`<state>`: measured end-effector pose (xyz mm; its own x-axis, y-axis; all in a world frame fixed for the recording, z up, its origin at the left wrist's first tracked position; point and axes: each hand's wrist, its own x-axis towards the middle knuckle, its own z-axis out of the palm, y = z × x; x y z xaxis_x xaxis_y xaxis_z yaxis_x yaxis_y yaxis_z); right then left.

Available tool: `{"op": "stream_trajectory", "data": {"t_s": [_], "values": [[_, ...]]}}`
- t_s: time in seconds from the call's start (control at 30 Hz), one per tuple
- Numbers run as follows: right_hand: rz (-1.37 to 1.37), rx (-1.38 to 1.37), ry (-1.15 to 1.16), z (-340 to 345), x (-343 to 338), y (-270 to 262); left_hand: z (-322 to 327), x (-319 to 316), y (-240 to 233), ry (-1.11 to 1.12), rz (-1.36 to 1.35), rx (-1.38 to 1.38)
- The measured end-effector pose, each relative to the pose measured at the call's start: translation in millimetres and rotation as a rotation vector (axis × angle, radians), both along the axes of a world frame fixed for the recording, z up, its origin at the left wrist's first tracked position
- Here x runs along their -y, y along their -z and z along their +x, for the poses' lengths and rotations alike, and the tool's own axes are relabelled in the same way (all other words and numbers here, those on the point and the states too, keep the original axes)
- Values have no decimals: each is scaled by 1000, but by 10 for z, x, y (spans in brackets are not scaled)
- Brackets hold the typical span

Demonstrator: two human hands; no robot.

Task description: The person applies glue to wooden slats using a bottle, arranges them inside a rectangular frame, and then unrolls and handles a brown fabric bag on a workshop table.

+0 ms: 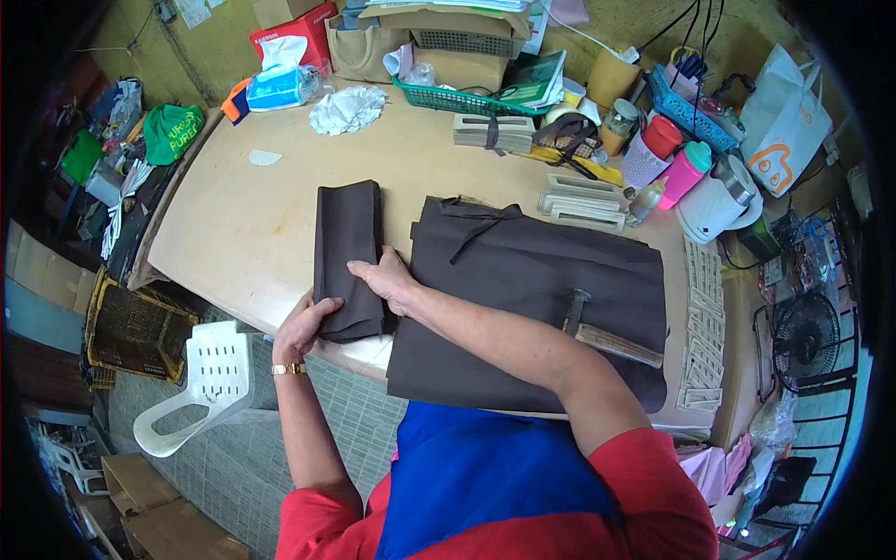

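A folded stack of dark brown sheet material lies near the table's front edge. My left hand grips its near left corner, thumb on top and fingers hidden beneath. At the right side my right hand holds the same stack, its thumb resting on the upper face. Beside it, a wider pile of dark brown sheets spreads in front of me, partly covered by my right forearm. On that pile rest a hammer with a wooden handle and a dark fabric strip tied in a knot.
Pale slotted pieces line the table's right side, with more stacked at the back. A green basket, crumpled white material and a white electric kettle stand along the back. A white plastic chair is at the left.
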<state>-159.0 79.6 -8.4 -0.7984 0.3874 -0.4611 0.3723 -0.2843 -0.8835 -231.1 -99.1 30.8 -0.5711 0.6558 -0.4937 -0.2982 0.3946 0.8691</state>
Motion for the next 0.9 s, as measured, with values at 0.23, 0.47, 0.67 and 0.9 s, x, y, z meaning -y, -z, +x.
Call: {"op": "stream_trajectory", "data": {"t_s": [0.23,0.47,0.67,0.9], "values": [[-96,93,-198,264,20,-352,4,43,54,-47,102,50],[226,140,-213,240,201,-413,-341,-414,-120,-25,-83,-27],[641,134,-516,-46,142,-138,35,-1038,-382,139,-646,-710],[781,39,-369,157,407,-214,-227,-922,-129,162,-596,-580]]}}
